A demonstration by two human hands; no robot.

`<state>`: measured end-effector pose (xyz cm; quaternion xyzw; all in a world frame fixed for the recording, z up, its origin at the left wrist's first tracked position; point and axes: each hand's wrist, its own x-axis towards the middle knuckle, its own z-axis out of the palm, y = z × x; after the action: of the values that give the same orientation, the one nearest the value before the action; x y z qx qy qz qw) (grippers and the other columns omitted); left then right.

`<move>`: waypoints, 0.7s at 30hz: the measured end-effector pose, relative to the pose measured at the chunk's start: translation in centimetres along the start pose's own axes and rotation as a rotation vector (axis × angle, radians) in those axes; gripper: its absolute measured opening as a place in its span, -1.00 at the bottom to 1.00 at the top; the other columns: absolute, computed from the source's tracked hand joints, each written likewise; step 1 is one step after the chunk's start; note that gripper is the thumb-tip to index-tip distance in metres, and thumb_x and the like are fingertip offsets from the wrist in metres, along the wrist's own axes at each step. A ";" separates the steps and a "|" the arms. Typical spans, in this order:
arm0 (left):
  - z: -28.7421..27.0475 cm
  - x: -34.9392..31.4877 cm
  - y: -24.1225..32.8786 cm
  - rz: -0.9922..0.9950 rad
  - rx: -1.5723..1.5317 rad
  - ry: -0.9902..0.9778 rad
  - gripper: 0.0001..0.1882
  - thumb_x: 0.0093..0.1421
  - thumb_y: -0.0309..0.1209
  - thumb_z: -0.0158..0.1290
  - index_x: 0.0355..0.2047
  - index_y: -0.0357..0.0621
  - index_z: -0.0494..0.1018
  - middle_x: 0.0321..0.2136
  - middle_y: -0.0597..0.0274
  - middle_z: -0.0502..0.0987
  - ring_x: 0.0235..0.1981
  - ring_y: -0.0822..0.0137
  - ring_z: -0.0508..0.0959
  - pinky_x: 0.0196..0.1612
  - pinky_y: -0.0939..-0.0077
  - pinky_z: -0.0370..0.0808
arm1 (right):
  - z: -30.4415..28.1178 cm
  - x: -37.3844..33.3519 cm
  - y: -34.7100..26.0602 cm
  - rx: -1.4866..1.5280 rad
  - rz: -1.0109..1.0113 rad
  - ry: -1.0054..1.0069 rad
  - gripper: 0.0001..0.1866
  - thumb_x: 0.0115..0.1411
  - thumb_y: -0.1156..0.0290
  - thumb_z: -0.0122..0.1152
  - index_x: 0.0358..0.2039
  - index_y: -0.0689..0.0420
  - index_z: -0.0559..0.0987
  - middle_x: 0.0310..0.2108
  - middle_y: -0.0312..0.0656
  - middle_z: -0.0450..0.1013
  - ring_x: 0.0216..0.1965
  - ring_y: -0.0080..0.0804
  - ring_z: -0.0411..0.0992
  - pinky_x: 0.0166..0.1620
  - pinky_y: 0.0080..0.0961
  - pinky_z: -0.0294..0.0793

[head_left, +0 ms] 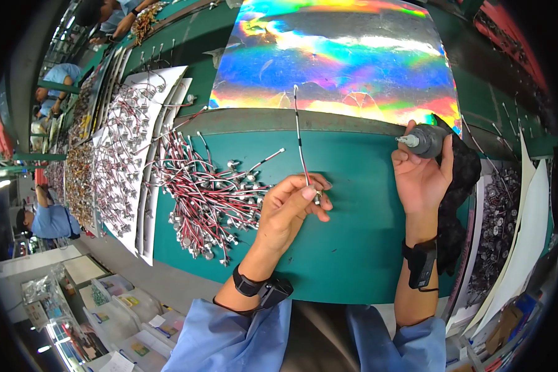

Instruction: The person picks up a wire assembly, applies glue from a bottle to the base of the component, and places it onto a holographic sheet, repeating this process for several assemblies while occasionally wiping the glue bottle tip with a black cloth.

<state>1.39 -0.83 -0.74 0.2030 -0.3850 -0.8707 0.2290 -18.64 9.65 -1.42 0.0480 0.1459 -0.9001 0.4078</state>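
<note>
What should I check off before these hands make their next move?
1. Left hand holds a wire lead: ok.
2. Right hand holds the grey squeeze bottle: ok.
3. Bottle nozzle apart from the held lead: ok.
4. Nozzle open for dispensing: cannot tell.
5. Pile of wire leads neatly separated: not ok, they overlap.
6. Held lead's upper end off the iridescent sheet: cannot tell.

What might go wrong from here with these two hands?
The dark grey bottle with pale nozzle tilts leftward in the right hand; if uncapped, it might drip on the green tabletop.
The left hand pinches a red, white and black wire near its lower end, so the free end might catch on the nearby heap of red-and-white wired metal parts.
</note>
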 end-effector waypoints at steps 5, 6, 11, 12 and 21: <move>0.0 0.1 -0.4 0.008 0.063 0.013 -0.86 0.12 -0.50 -0.13 -0.34 -0.30 0.37 -0.28 0.02 0.35 -0.42 0.33 0.44 -0.47 0.56 0.48 | -0.1 0.0 -0.2 -0.005 -0.001 0.001 -0.58 0.10 0.14 -0.01 -0.17 0.20 0.34 -0.14 -0.07 0.31 -0.55 -0.49 0.16 -0.38 -0.55 0.18; 0.0 0.1 -0.5 0.011 0.079 0.021 -0.85 0.12 -0.49 -0.14 -0.34 -0.31 0.38 -0.28 0.00 0.35 -0.42 0.32 0.44 -0.47 0.57 0.48 | -0.2 0.1 -0.3 -0.002 0.001 -0.015 -0.58 0.10 0.14 -0.01 -0.17 0.20 0.34 -0.14 -0.07 0.31 -0.55 -0.49 0.16 -0.38 -0.55 0.18; -0.7 -0.5 -0.5 0.050 0.112 0.044 -0.87 0.11 -0.53 -0.10 -0.33 -0.32 0.38 -0.27 0.05 0.37 -0.40 0.33 0.47 -0.45 0.57 0.48 | -0.6 0.6 0.3 -0.003 0.037 -0.073 -0.63 0.11 0.15 -0.02 -0.21 0.20 0.36 -0.19 -0.08 0.33 -0.54 -0.49 0.16 -0.39 -0.56 0.18; -1.0 -0.3 -0.8 0.060 0.144 0.035 -0.87 0.10 -0.53 -0.08 -0.33 -0.32 0.38 -0.27 0.07 0.37 -0.40 0.34 0.47 -0.45 0.58 0.48 | -0.6 0.6 0.4 0.006 0.049 -0.100 -0.64 0.12 0.17 -0.02 -0.22 0.19 0.36 -0.20 -0.09 0.33 -0.53 -0.49 0.16 -0.39 -0.56 0.18; -0.6 -0.1 -0.6 0.066 0.123 -0.033 -0.85 0.11 -0.49 -0.06 -0.32 -0.32 0.37 -0.31 0.17 0.38 -0.42 0.42 0.47 -0.45 0.61 0.46 | -1.1 0.4 -0.1 -0.034 0.031 -0.196 -0.65 0.15 0.22 -0.04 -0.15 0.18 0.32 -0.19 -0.12 0.30 -0.35 -0.44 0.24 -0.40 -0.61 0.20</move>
<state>1.66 -0.76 -1.57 0.1898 -0.4480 -0.8406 0.2381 -19.00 9.76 -2.50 -0.0450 0.1200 -0.8915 0.4346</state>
